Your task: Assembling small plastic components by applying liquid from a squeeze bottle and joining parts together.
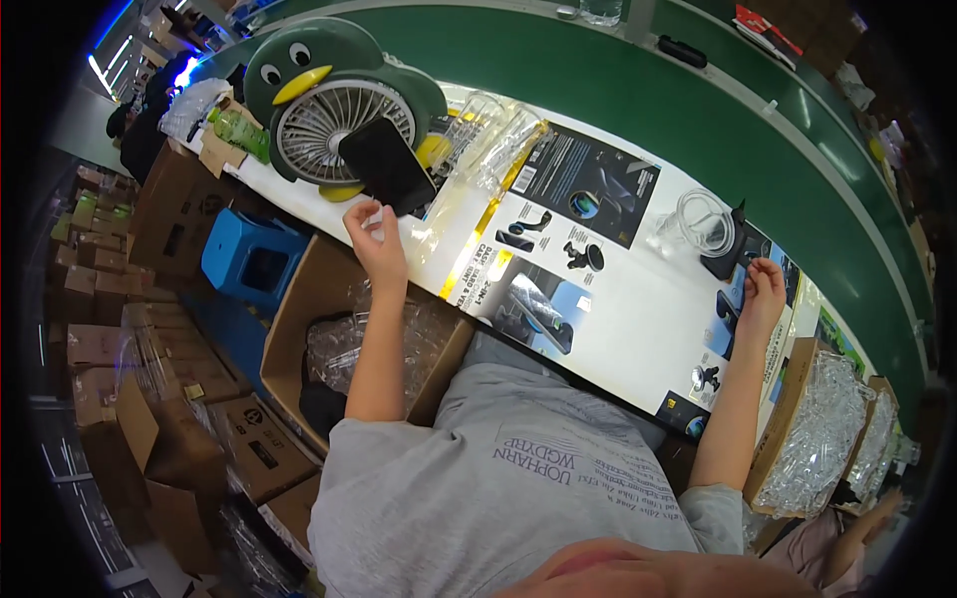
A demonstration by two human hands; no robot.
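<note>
My left hand (377, 244) is raised at the near edge of the worktop with its fingers loosely bent and apart; nothing shows in it. Just beyond its fingertips a black smartphone (389, 165) leans, tilted, in front of a green penguin-shaped fan (344, 112). Over at the right, my right hand (763, 294) has its fingers curled together, and whatever lies between them is too small to make out. Close by it sit a black device (725, 249) and a coiled clear-white cable (705, 224). Printed packaging card (638, 309) covers the worktop between both hands.
Clear plastic packs (498, 140) lie past the phone. An open carton (299, 339) holding clear plastic stands below my left forearm, near a blue stool (254, 257). At right is a box of clear plastic pieces (812, 439). A green surface (558, 65) runs behind.
</note>
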